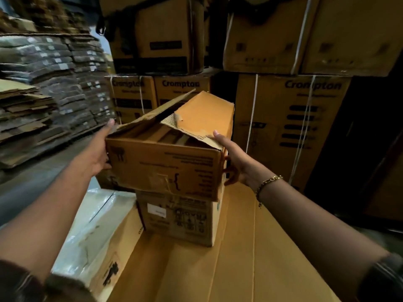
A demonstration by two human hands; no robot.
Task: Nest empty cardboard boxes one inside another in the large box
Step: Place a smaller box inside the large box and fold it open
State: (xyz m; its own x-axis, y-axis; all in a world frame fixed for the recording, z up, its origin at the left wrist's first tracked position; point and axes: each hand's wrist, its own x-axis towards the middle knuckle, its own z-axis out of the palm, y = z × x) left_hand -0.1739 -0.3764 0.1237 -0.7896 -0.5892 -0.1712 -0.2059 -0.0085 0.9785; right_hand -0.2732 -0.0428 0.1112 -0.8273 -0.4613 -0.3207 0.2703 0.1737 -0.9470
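An open brown cardboard box (165, 166) with raised top flaps sits at the centre, on top of a smaller printed box (181, 221). My left hand (98, 151) grips its left end, thumb up at the top corner. My right hand (233, 160) grips its right end, thumb lying along the torn flap edge, fingers curled round the side. More cardboard shows inside the open box. Both boxes stand on a wide yellow-brown cardboard surface (250, 258), possibly the large box; I cannot tell.
Strapped Crompton cartons (290, 127) are stacked high behind and to the right. Piles of flattened cardboard (43, 101) fill the left side. A plastic-covered carton (91, 236) lies at lower left. A grey floor strip (32, 182) runs between.
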